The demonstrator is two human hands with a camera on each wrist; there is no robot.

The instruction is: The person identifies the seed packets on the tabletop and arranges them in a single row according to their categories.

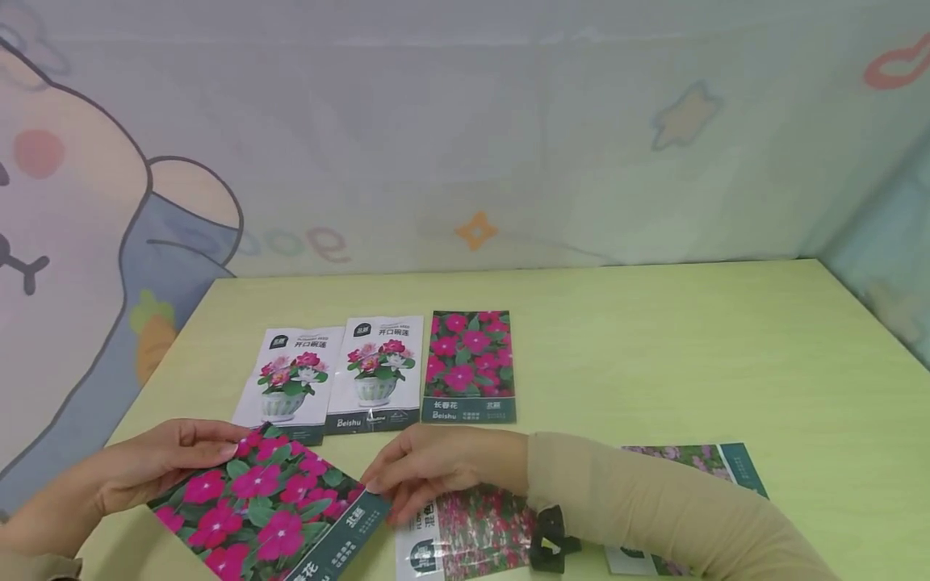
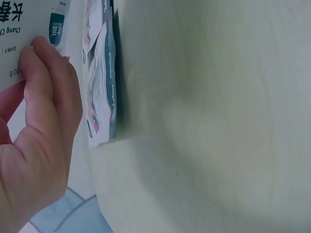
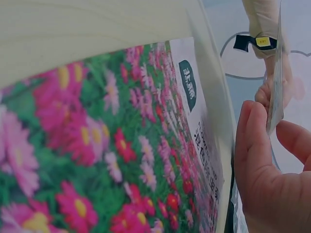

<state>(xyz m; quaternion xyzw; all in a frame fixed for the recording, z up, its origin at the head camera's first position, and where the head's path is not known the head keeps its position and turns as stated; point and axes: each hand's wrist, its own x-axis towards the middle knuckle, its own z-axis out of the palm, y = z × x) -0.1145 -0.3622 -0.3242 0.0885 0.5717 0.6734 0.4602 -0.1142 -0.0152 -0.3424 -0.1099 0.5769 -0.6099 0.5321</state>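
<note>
One periwinkle seed packet (image 1: pixel 250 504) is tilted above the bench (image 1: pixel 654 347), pinched by fingers of the left hand (image 1: pixel 156 458) and the right hand (image 1: pixel 439 461). Below the right hand lies a mixed-colour flower packet (image 1: pixel 483 532); farther lie two bowl-lotus packets (image 1: pixel 375 379) and a second periwinkle packet (image 1: pixel 471 363).

Two white packets (image 1: pixel 374 375), two magenta packets (image 1: pixel 250 500), probably two other packets (image 1: pixel 485 528)

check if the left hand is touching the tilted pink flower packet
Touching: the head view shows the left hand pinching the edge of the packet, its thumb over the flowered front.
</note>
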